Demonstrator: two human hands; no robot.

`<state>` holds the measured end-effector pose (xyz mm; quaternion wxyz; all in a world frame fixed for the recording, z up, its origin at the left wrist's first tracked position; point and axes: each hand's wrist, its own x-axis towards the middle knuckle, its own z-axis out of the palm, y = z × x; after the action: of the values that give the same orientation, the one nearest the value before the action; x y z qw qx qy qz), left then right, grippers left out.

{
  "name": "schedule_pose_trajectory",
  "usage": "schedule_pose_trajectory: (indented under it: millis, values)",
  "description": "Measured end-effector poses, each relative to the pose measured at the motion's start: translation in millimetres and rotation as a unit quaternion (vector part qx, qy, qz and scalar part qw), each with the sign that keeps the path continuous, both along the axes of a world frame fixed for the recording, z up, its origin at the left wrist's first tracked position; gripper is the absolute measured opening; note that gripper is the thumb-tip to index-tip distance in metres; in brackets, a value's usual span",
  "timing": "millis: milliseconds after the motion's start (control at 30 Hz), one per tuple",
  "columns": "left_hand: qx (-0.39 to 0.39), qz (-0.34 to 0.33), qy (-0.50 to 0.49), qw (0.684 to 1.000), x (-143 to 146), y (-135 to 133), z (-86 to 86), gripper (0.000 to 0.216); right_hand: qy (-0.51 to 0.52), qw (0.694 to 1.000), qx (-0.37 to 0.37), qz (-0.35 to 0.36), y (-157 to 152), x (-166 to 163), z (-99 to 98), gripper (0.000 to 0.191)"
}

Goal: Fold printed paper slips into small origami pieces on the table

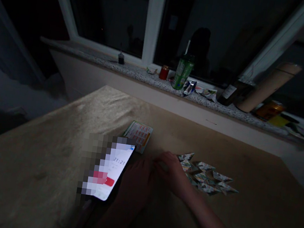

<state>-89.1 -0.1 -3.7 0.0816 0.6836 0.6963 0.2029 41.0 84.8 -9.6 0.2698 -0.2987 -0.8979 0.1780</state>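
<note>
Paper chevrons [203, 178], apparently finished, lie beside the right hand [171, 166]; printed stack [140, 133] beyond the left hand [140, 169] looks unfolded. Shadowed: cannot tell either grip's opening or hold.

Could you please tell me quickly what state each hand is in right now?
Left hand, in shadow beside the lit smartphone: open or closed cannot be told.
Right hand, partly curled: whether it holds anything cannot be told.
</note>
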Motion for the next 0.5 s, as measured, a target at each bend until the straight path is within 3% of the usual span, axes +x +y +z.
schedule_pose_trajectory:
  millis: [133,300,500]
  values:
    - [0.001,0.004,-0.005,1.0,-3,-1,-3.1,0.032,-0.072,0.995,0.013,0.06,18,-12,0.9,0.016]
    - [-0.007,0.025,0.003,1.0,-4,-3,-11.4,0.041,-0.084,0.992,0.024,0.087,40,-29,-3.8,0.021]
    - [-0.007,0.046,0.013,0.999,-2,-5,-14.1,0.064,-0.092,0.988,0.049,0.114,59,-43,-15.7,0.055]
